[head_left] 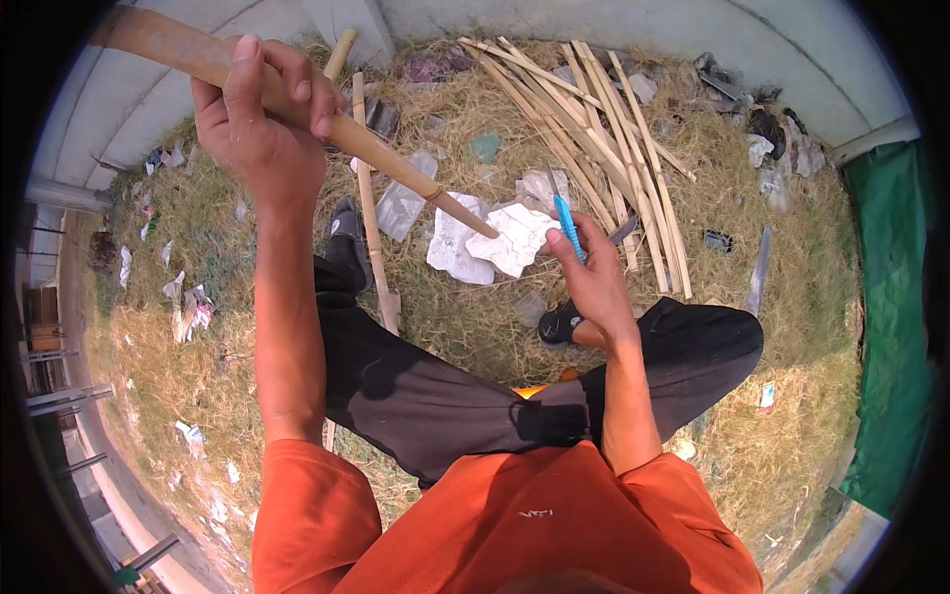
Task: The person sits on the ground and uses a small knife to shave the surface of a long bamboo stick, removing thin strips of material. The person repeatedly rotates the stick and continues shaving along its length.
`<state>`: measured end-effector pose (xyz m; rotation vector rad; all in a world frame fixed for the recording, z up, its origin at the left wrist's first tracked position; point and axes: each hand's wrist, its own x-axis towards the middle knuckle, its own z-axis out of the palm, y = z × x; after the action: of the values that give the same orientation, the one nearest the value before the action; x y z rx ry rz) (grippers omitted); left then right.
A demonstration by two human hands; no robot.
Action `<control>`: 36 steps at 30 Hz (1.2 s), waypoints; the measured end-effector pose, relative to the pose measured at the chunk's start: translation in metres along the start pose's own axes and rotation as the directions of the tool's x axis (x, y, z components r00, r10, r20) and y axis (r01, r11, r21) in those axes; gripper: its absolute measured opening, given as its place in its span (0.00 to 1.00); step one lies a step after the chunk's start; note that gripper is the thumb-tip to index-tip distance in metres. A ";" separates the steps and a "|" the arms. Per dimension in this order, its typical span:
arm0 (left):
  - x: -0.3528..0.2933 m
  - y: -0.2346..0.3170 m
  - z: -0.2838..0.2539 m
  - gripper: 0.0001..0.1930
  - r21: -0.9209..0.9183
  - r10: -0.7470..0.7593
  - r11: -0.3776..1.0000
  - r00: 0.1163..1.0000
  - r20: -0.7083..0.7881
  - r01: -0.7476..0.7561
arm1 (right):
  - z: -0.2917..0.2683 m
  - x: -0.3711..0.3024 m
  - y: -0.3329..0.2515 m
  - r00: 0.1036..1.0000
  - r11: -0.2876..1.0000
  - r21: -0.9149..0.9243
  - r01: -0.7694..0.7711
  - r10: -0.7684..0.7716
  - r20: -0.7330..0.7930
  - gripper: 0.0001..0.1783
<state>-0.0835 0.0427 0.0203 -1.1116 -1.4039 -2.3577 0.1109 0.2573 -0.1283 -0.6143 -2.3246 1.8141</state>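
My left hand (262,119) is closed round a bamboo pole (381,155), which slants from the upper left down toward the middle. The pole's lower end overlaps a crumpled white sheet (517,241); whether they touch I cannot tell. With my right hand (599,282) I grip a blue utility knife (567,226), its blade pointing up and away. The fingertips of that hand also pinch the white sheet's right edge. Behind it, another white piece (457,243) lies on the dry grass.
Long split bamboo strips (618,148) lie piled beyond my right hand. A bamboo strip (372,223) runs beside my left shoe (346,243). A metal blade (759,269) is near my right knee. Plastic scraps litter the grass, with a pale wall (594,22) behind and a green sheet (891,327) at right.
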 end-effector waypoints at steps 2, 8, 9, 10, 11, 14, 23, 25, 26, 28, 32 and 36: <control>-0.005 0.002 0.009 0.07 -0.059 0.051 0.997 0.999 0.002 -0.051 | 0.030 -0.009 -0.024 0.995 0.995 0.007 0.099 -0.098 -0.023 0.25; -0.009 -0.006 0.045 0.06 -0.046 0.028 0.999 0.998 -0.050 -0.030 | 0.080 0.022 0.005 0.923 0.951 -0.016 0.308 -0.302 -0.238 0.21; -0.008 -0.010 0.048 0.06 0.006 0.048 0.999 0.997 -0.064 -0.047 | 0.080 0.025 0.007 0.938 0.959 0.024 0.283 -0.271 -0.214 0.17; -0.010 -0.016 0.050 0.05 0.058 0.055 0.997 0.995 -0.078 -0.051 | 0.082 0.024 0.011 0.902 0.946 -0.025 0.324 -0.317 -0.291 0.16; -0.013 -0.019 0.047 0.05 0.037 0.047 0.998 0.999 -0.024 -0.046 | 0.083 0.023 0.014 0.858 0.930 -0.080 0.360 -0.363 -0.362 0.15; -0.022 -0.020 0.036 0.05 -0.034 0.016 0.999 0.998 0.067 -0.014 | 0.077 0.013 0.026 0.887 0.962 -0.086 0.261 -0.274 -0.373 0.16; -0.047 -0.008 0.064 0.11 0.041 -0.071 0.997 0.997 0.008 0.070 | 0.064 -0.037 -0.003 0.997 0.997 0.023 -0.072 0.073 -0.033 0.19; -0.052 -0.002 0.068 0.14 0.074 -0.082 0.993 0.994 -0.069 0.087 | 0.061 -0.037 -0.004 0.997 0.992 -0.095 -0.080 0.081 0.012 0.17; -0.053 0.001 0.062 0.14 0.096 -0.084 0.991 0.996 -0.042 0.088 | 0.061 -0.036 0.004 0.996 0.984 -0.151 -0.090 0.092 0.008 0.18; -0.055 0.009 0.047 0.14 0.132 -0.085 0.988 0.996 0.010 0.083 | 0.059 -0.034 0.033 0.994 0.958 -0.267 -0.108 0.111 -0.004 0.19; -0.070 0.020 0.055 0.23 0.048 -0.146 0.988 0.989 0.019 0.145 | 0.035 -0.033 0.064 0.983 0.940 -0.288 -0.182 0.182 -0.027 0.20; -0.076 0.021 0.064 0.25 -0.076 -0.145 0.986 0.988 0.062 0.149 | 0.038 -0.042 0.010 0.993 0.988 -0.129 -0.079 0.090 0.077 0.23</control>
<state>0.0125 0.0676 0.0005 -1.1396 -1.4689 -2.5244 0.1380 0.2092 -0.1415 -0.6770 -2.5195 1.7700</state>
